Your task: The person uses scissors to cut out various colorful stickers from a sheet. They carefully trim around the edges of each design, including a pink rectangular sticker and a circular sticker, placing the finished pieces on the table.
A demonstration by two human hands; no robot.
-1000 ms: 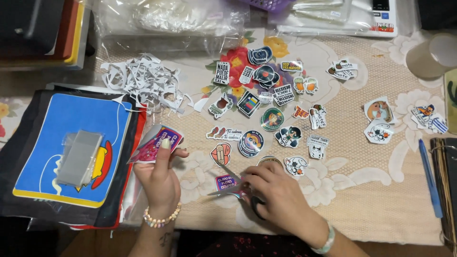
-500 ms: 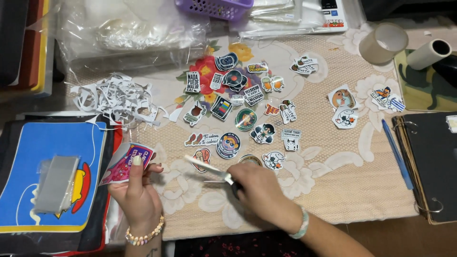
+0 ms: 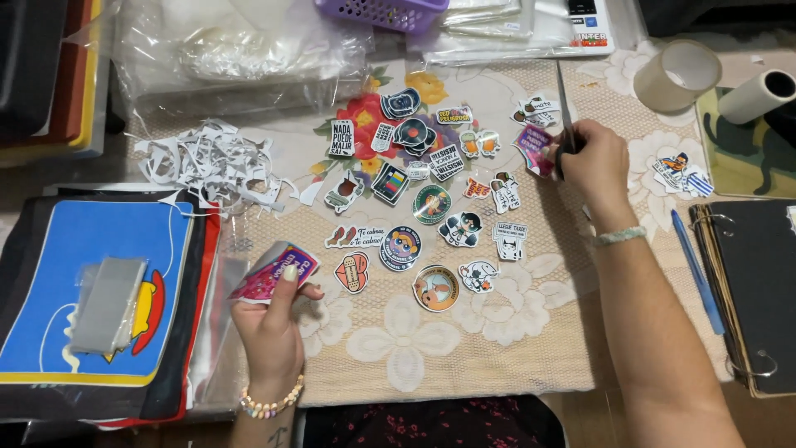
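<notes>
My left hand (image 3: 269,328) is near the table's front edge and pinches a pink sticker sheet (image 3: 275,272) by its lower edge. My right hand (image 3: 590,158) is stretched toward the far right and grips scissors (image 3: 565,99), blades pointing away from me. A small purple cut sticker (image 3: 535,148) lies at its fingertips; whether the fingers hold it I cannot tell. Several cut stickers (image 3: 419,203) are spread over the lace tablecloth (image 3: 464,340) between my hands.
A pile of white paper scraps (image 3: 211,162) lies at the left. A blue bag (image 3: 99,282) with a clear packet sits front left. A tape roll (image 3: 676,75), a white roll (image 3: 754,95), a blue pen (image 3: 696,265) and a ring binder (image 3: 759,282) stand at the right. A purple basket (image 3: 381,12) is at the back.
My right hand has carried the scissors and a small sticker from the front middle to the far right of the spread. My left hand keeps holding the pink sheet.
</notes>
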